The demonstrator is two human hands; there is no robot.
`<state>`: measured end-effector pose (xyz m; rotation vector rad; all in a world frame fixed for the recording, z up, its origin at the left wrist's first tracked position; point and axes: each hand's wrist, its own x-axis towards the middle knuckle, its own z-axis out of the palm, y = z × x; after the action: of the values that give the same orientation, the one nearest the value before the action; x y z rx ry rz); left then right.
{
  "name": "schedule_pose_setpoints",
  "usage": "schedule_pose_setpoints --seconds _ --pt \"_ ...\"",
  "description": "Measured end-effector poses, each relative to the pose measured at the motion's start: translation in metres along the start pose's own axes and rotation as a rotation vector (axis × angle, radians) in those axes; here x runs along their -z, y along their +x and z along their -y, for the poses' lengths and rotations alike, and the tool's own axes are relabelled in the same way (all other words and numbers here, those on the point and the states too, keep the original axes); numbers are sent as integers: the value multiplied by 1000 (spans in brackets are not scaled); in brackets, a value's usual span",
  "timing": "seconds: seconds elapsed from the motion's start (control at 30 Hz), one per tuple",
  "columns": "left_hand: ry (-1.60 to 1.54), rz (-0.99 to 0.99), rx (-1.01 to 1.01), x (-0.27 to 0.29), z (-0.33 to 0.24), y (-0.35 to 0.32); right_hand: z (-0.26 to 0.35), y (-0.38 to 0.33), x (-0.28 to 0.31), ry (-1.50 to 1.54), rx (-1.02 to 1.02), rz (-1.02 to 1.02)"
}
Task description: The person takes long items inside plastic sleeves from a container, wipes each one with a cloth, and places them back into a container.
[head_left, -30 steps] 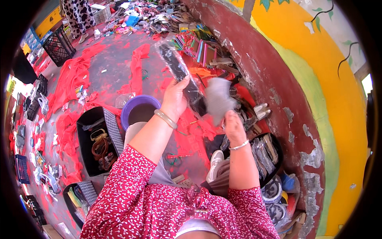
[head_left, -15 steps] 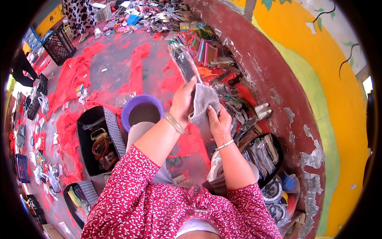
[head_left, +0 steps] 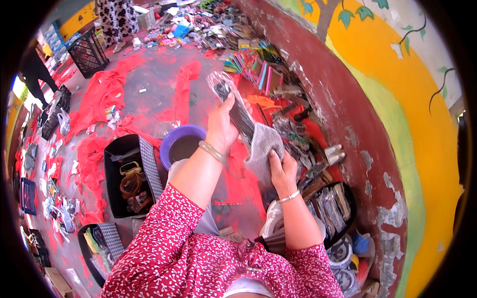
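Note:
My left hand [head_left: 222, 124] is closed around a long, flat black strip in clear plastic wrap [head_left: 240, 118], its top end tilted up to the left. A grey cloth [head_left: 263, 148] covers the lower end of the strip. My right hand [head_left: 284, 173] pinches that cloth at its lower right side, thumb on top. What lies under the cloth is hidden. Below my hands, to the left, stands a purple basin [head_left: 202, 131] with dark, murky water in it.
Left of the basin are a black box [head_left: 115, 196] of coiled brown belts and a smaller box [head_left: 85, 248]. A black bin [head_left: 352, 208] of wrapped strips stands at right, by the peeling red wall [head_left: 343, 109]. Muddy goods heap up ahead; a person's legs [head_left: 115, 22] show far off.
The cloth has slid down along the black strip, away from my left hand, so more of the strip shows. My right hand has moved down and right. The view has shifted slightly.

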<state>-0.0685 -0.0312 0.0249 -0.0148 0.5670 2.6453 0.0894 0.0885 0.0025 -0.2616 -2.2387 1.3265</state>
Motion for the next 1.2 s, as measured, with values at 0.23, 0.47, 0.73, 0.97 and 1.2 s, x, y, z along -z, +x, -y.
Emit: schedule_pose_setpoints --seconds 0.23,0.47,0.73,0.97,1.2 --pt "61 24 -63 4 -13 4 -6 -3 5 120 20 51" --pt "121 301 102 -7 5 -10 -22 -1 13 727 -255 -71" --pt "275 289 302 2 69 -37 -32 14 2 331 -123 -249" --pt "178 267 166 4 40 -20 -33 30 23 854 -314 -237" --pt "162 209 245 2 20 -19 -28 34 63 1271 -302 -158"
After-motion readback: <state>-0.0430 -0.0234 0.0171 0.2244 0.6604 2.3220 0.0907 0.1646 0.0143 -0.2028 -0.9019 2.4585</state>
